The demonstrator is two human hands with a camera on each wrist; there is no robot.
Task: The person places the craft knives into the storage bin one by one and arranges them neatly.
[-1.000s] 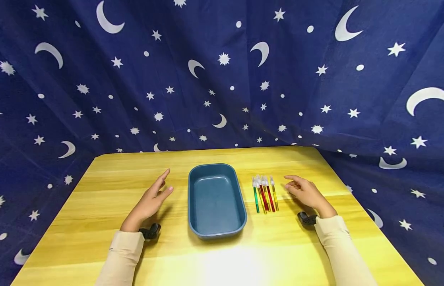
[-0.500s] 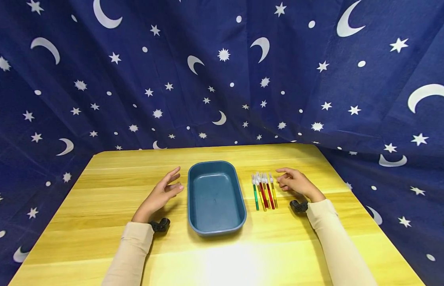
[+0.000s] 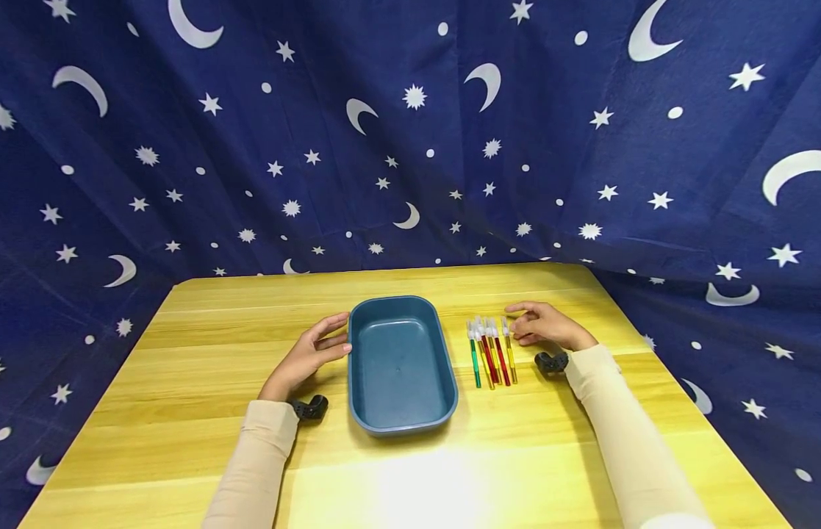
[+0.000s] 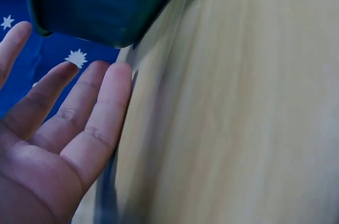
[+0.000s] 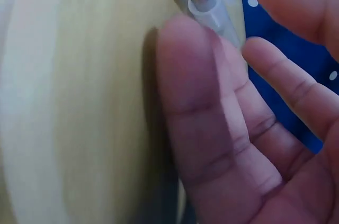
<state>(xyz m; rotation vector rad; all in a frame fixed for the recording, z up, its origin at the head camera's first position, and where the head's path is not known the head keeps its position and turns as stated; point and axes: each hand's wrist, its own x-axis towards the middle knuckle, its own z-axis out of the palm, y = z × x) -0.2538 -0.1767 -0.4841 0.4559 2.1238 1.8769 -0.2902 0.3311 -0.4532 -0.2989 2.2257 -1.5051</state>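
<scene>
The pen-like sticks [image 3: 500, 358] lie bunched to the right of the tray [image 3: 398, 375], between it and the right hand [image 3: 545, 325], the nearer hand; their long axes run roughly along the tray's long sides, whitish caps toward its far end; the right hand's fingers, loosely bent beside those caps, hold nothing, though I cannot tell whether one touches; the left hand [image 3: 309, 358], fingers loosely extended, grips nothing at the tray's left wall, contact unclear.
</scene>
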